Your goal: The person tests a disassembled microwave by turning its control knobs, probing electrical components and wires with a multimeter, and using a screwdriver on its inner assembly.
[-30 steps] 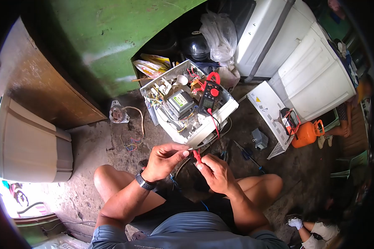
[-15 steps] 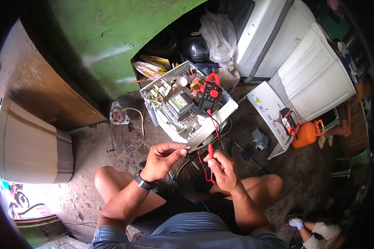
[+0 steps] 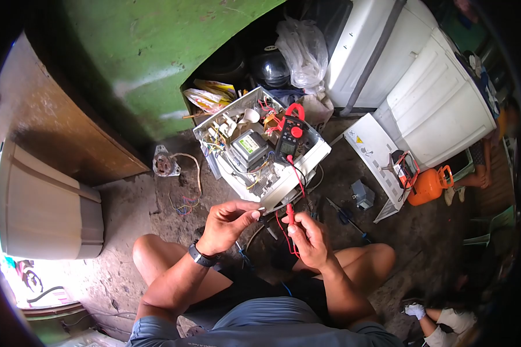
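Observation:
My left hand [image 3: 228, 227], with a dark watch on the wrist, is closed in a pinch at the near edge of an opened appliance casing [image 3: 286, 188]. A small pale tip shows at its fingertips; I cannot make out what it belongs to. My right hand [image 3: 311, 239] grips a red test probe [image 3: 290, 215], pointing up toward the casing's near corner. A red-and-black clamp meter [image 3: 289, 139] rests on the right part of the casing, its red lead hanging down. Inside the casing sit a labelled transformer [image 3: 250, 149] and loose wires.
A small motor [image 3: 165, 164] with a cable lies left. To the right are a grey metal block [image 3: 362, 194], pliers [image 3: 342, 213], a white metal panel [image 3: 382, 156] and an orange tank [image 3: 427, 186]. Another person's gloved hand [image 3: 414, 311] shows at lower right.
My right hand and the red probe have shifted slightly down and left, away from the casing's edge. My left hand keeps its pinch almost in place.

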Demonstrator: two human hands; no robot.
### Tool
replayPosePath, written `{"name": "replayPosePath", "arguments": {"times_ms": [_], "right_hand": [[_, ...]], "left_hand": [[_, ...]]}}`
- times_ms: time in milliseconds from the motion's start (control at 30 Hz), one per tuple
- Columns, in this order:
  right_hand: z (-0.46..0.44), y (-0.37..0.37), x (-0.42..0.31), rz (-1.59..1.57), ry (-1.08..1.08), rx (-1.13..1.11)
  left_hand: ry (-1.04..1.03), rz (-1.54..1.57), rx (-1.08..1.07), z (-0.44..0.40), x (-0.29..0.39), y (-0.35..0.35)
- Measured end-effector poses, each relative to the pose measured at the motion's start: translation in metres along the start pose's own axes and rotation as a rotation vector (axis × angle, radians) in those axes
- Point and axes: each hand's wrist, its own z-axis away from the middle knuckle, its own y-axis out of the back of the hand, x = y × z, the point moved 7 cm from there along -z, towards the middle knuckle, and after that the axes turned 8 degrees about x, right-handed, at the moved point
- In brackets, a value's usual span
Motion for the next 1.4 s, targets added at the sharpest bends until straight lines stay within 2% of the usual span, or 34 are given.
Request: {"name": "replayPosePath", "arguments": {"times_ms": [367, 567, 633, 733, 800, 900, 1100, 1167, 1233, 1300, 1333, 1400], "right_hand": [[0.000, -0.012, -0.001, -0.009, 0.096, -0.019], [0.004, -0.018, 0.007, -0.081, 0.043, -0.068], [0.006, -0.021, 0.012, -0.188, -0.057, -0.098], [0.002, -0.009, 0.025, -0.447, -0.177, -0.014], [-0.008, 0.017, 0.034, -0.556, -0.214, 0.140], [-0.015, 0.063, 0.034, -0.702, -0.187, 0.288], [-0.001, 0.118, 0.043, -0.846, -0.236, 0.417], [0.005, 0.132, 0.047, -0.887, -0.263, 0.473], [0.011, 0.149, 0.043, -0.920, -0.225, 0.478], [0.015, 0.167, 0.031, -0.989, -0.128, 0.460], [0.017, 0.176, 0.019, -0.973, -0.068, 0.416], [0.018, 0.183, -0.014, -0.919, 0.013, 0.364]], "left_hand": [[0.030, 0.035, -0.041, -0.001, -0.006, -0.001], [0.061, 0.103, 0.009, -0.004, -0.012, -0.001], [0.075, 0.200, 0.047, -0.007, -0.014, 0.003], [0.070, 0.282, 0.125, -0.010, -0.017, 0.011], [0.061, 0.315, 0.157, -0.014, -0.013, 0.020], [0.049, 0.396, 0.226, -0.019, -0.002, 0.033], [0.027, 0.512, 0.199, -0.019, 0.013, 0.050], [0.008, 0.691, 0.032, -0.016, 0.026, 0.038], [0.012, 0.704, 0.029, -0.011, 0.032, 0.035], [-0.013, 0.877, -0.264, -0.001, 0.049, 0.018], [-0.020, 0.929, -0.294, 0.004, 0.052, 0.017], [-0.024, 1.020, -0.498, 0.012, 0.064, 0.009]]}}
